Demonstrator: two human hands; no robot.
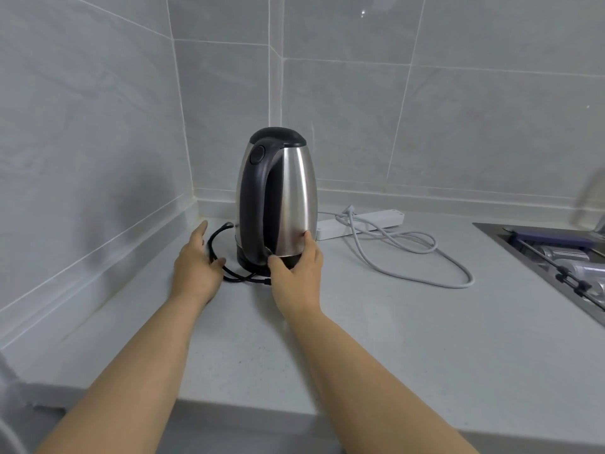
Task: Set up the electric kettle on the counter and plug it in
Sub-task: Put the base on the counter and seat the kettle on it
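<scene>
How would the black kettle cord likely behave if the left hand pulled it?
The black cord lies in loose loops, so it is probably floppy. It runs under the kettle, so tugging might shift or tip that tall body.

right hand steadies kettle; left hand touches cord.
</scene>
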